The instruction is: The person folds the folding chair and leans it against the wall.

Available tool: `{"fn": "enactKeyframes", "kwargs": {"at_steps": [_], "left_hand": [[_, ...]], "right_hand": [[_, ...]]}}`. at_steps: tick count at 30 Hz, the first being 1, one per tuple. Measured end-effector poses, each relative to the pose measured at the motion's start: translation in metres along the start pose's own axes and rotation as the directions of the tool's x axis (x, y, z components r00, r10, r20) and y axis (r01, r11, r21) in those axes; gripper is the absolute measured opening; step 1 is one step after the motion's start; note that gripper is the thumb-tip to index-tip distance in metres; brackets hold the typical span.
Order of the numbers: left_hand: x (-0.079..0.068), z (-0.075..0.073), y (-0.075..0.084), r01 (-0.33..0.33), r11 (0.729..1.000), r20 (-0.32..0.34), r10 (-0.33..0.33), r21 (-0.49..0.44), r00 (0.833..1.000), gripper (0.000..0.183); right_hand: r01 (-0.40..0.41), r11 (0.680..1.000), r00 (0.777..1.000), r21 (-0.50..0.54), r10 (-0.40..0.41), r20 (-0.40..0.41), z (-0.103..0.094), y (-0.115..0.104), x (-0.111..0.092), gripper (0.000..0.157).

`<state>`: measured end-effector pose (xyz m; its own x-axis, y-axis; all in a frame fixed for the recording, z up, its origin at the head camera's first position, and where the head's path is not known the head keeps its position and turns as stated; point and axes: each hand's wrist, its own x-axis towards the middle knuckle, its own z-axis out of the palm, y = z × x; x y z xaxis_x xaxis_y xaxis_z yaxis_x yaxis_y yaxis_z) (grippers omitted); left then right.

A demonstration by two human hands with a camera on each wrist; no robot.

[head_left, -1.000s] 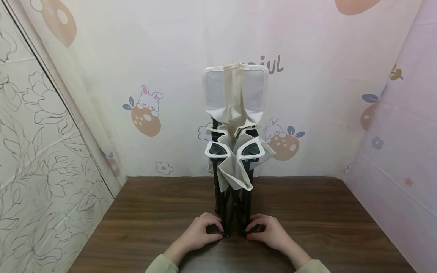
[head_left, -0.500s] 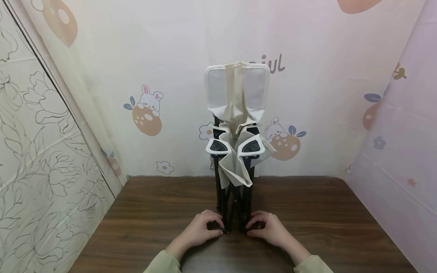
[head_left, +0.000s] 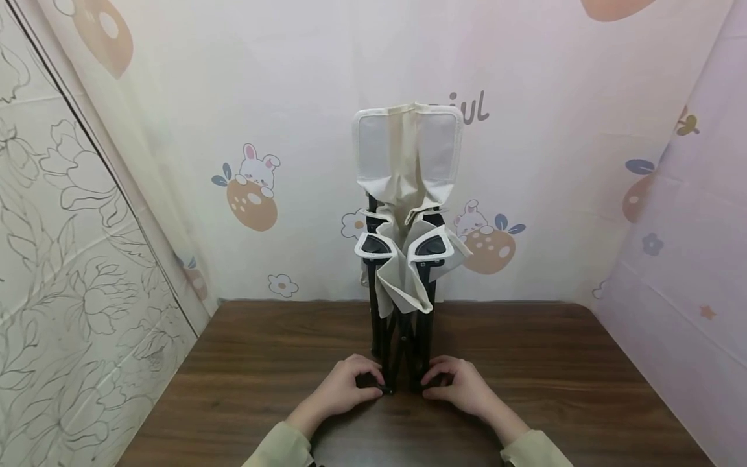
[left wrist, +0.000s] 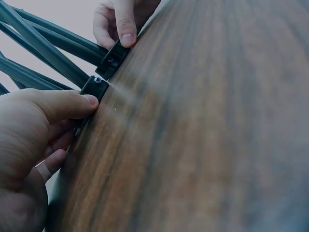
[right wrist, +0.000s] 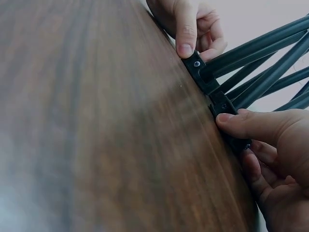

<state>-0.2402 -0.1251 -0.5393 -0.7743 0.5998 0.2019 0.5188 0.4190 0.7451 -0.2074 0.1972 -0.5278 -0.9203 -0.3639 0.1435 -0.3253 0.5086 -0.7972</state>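
A folded camp chair (head_left: 373,152) with cream fabric and black tube legs (head_left: 375,298) stands upright on the table in the head view. At its near left leg my left hand (head_left: 344,387) pinches the black plastic foot (left wrist: 95,87), thumb on top in the left wrist view. My right hand (head_left: 463,388) holds the other near foot (right wrist: 222,104) the same way, its thumb pressing the top in the right wrist view. The two feet sit close together on the wood. Fingers behind the feet are partly hidden.
The brown wooden table (head_left: 262,337) reaches back to a wall curtain (head_left: 303,78) printed with rabbits and fruit. A panel with flower line drawings (head_left: 76,292) stands on the left, and a pale curtain (head_left: 688,259) hangs on the right.
The chair has shifted slightly away from me, toward the back wall. Both hands have moved along with it, still holding the two near feet.
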Motion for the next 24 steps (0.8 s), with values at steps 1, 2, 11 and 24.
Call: {"fn": "enactKeyframes", "kwargs": {"at_steps": [1, 2, 11, 24], "left_hand": [[0.001, 0.000, -0.001, 0.002, 1.000, 0.000, -0.002, 0.001, 1.000, 0.015], [0.002, 0.000, -0.001, 0.005, 1.000, 0.000, -0.005, 0.001, 1.000, 0.014], [0.008, -0.001, -0.004, 0.008, 1.000, -0.006, -0.007, 0.026, 1.000, 0.015], [0.018, 0.000, -0.009, 0.021, 0.999, -0.023, -0.021, 0.025, 1.000, 0.016]], "right_hand": [[-0.004, 1.000, 1.000, 0.001, 0.004, 0.002, 0.000, 0.000, 0.001, 0.015], [-0.009, 1.000, 1.000, 0.001, 0.009, 0.003, -0.001, -0.001, 0.002, 0.015], [-0.039, 0.999, 0.999, -0.018, 0.039, 0.000, -0.001, 0.002, 0.009, 0.015], [-0.060, 0.998, 0.998, -0.021, 0.060, -0.019, -0.004, 0.005, 0.016, 0.015]]}}
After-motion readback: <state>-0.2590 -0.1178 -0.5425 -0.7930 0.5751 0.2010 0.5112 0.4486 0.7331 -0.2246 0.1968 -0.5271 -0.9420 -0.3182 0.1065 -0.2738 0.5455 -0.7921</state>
